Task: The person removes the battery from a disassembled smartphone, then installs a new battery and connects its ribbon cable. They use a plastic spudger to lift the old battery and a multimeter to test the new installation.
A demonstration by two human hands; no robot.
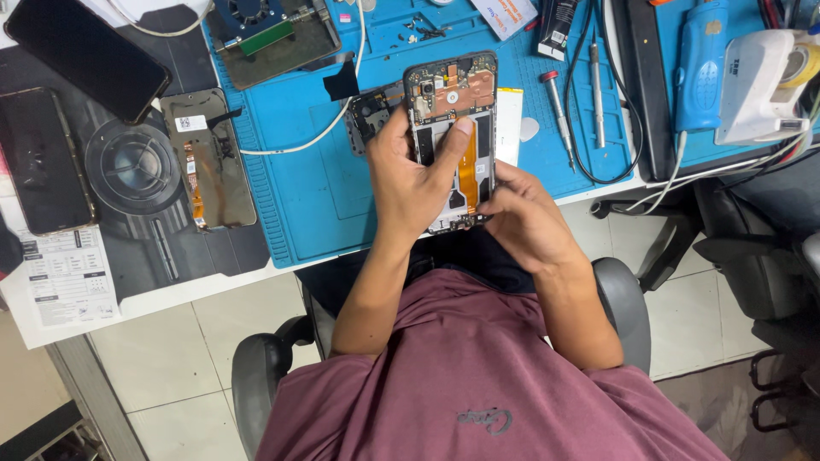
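Blue silicone work mat point(299, 205) covers the desk beneath an opened phone point(451, 111), which is held with its back cover off, showing a copper-toned board at its top end and an orange flex cable running down the middle. The phone sits just above the centre of the view, over the near edge of the mat. The left hand point(410, 183) wraps its left side, fingers closed around the frame and the thumb pressed flat on the middle of the inside. The right hand point(521, 218) comes in at about 4 o'clock from the phone and pinches its lower right corner, fingertips closed tight on the edge. At 9 o'clock from the phone, a separate screen panel point(209, 158) with an orange ribbon lies face down on a dark mat. Further towards 9 and 10 o'clock rest two dark phones point(43, 162). At 2 o'clock from the held phone, a precision screwdriver point(557, 102) lies on the blue mat, with a blue hot-air tool point(700, 60) beyond it.
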